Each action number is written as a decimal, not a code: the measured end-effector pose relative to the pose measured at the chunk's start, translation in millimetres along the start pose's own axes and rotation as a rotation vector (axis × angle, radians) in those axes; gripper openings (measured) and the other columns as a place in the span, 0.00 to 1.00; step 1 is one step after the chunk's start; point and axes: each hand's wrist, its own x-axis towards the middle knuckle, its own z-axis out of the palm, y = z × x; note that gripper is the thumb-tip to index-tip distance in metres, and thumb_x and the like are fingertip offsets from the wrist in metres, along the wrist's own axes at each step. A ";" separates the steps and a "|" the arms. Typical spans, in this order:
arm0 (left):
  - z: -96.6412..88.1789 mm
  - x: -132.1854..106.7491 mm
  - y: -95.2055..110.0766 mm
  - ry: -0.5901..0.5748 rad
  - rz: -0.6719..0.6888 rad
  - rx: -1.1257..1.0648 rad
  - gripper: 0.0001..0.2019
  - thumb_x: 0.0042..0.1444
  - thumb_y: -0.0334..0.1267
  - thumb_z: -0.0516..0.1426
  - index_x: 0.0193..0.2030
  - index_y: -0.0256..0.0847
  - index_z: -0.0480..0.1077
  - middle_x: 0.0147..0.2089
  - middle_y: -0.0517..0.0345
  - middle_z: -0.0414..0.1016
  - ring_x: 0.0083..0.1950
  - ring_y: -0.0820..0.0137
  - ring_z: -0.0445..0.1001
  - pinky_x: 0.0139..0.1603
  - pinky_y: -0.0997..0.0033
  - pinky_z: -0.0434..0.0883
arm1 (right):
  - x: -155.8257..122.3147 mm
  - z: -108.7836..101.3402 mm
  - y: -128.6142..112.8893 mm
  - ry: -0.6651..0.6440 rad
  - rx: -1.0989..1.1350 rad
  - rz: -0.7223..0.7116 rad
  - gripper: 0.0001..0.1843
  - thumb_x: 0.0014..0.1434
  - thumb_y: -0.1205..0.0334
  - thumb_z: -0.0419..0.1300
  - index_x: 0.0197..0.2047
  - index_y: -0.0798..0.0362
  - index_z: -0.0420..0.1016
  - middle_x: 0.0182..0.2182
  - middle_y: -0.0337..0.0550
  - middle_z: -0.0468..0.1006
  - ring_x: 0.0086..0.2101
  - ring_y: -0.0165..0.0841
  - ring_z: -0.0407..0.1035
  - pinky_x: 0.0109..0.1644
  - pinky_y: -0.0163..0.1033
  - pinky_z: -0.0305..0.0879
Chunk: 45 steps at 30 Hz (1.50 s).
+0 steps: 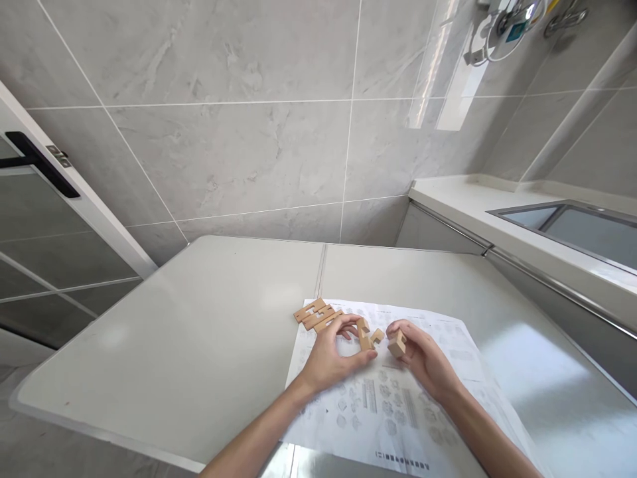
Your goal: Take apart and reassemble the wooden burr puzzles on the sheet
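Observation:
Over a printed paper sheet [368, 405], my left hand [331, 358] is closed around a notched wooden puzzle piece [365, 335], thumb below and fingers above. A small wooden block [378, 335] juts from that piece's right side; whether the two are joined I cannot tell. My right hand [428, 358] pinches another notched wooden block [397, 345], a short gap to the right. Flat wooden pieces with cut-outs [316, 314] lie at the sheet's upper left corner, behind my left hand, which partly hides them.
The sheet lies on a pale folding table [199, 345] with a seam down its middle. A tiled wall [259, 146] rises behind it. To the right is a counter [458, 196] with a sink [582, 226]; a door with a black handle [44, 162] stands at the left.

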 end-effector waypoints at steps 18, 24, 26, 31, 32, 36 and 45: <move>-6.9 -0.6 -30.9 -0.106 0.216 0.594 0.26 0.63 0.40 0.67 0.66 0.50 0.66 0.65 0.49 0.72 0.68 0.49 0.69 0.67 0.44 0.69 | 3.4 -0.6 9.3 0.220 -0.966 -0.148 0.28 0.74 0.36 0.47 0.34 0.45 0.75 0.31 0.46 0.81 0.30 0.43 0.73 0.34 0.44 0.63; -5.9 -2.8 -23.0 -0.173 0.230 0.563 0.27 0.63 0.41 0.67 0.66 0.51 0.65 0.63 0.51 0.74 0.64 0.50 0.71 0.65 0.47 0.70 | 2.5 -1.3 7.1 0.195 -0.959 -0.133 0.23 0.74 0.39 0.50 0.43 0.44 0.77 0.37 0.46 0.85 0.30 0.42 0.74 0.35 0.46 0.68; -5.5 -3.6 -21.5 -0.197 0.237 0.568 0.28 0.62 0.40 0.67 0.67 0.51 0.64 0.64 0.50 0.74 0.66 0.50 0.71 0.66 0.46 0.70 | 2.4 -1.2 8.0 0.178 -0.961 -0.154 0.22 0.74 0.39 0.50 0.44 0.44 0.77 0.40 0.46 0.85 0.31 0.42 0.74 0.37 0.46 0.69; -5.1 -5.3 -17.8 -0.225 0.260 0.547 0.31 0.61 0.36 0.66 0.69 0.52 0.62 0.65 0.50 0.73 0.68 0.49 0.69 0.69 0.45 0.68 | 2.4 0.0 9.4 0.104 -0.958 -0.186 0.19 0.74 0.43 0.51 0.50 0.43 0.78 0.47 0.47 0.83 0.35 0.43 0.76 0.42 0.48 0.71; -5.2 -5.4 -17.3 -0.226 0.266 0.540 0.31 0.61 0.36 0.66 0.69 0.52 0.62 0.65 0.50 0.73 0.69 0.50 0.69 0.70 0.45 0.68 | 2.3 0.3 9.1 0.095 -0.954 -0.185 0.19 0.74 0.43 0.51 0.51 0.43 0.79 0.47 0.47 0.83 0.35 0.43 0.76 0.43 0.48 0.71; -5.4 -5.7 -17.0 -0.252 0.266 0.523 0.33 0.61 0.38 0.67 0.70 0.52 0.61 0.67 0.49 0.72 0.70 0.50 0.68 0.71 0.46 0.67 | 1.8 1.9 6.9 0.049 -0.928 -0.188 0.18 0.74 0.44 0.51 0.50 0.42 0.80 0.47 0.47 0.83 0.38 0.45 0.76 0.45 0.49 0.70; -2.9 -4.9 -19.2 -0.307 0.248 0.524 0.39 0.59 0.46 0.71 0.73 0.51 0.59 0.70 0.46 0.70 0.70 0.49 0.68 0.70 0.45 0.67 | 2.7 3.9 8.2 -0.014 -0.867 -0.201 0.20 0.75 0.44 0.50 0.47 0.45 0.79 0.46 0.50 0.83 0.43 0.46 0.76 0.46 0.49 0.70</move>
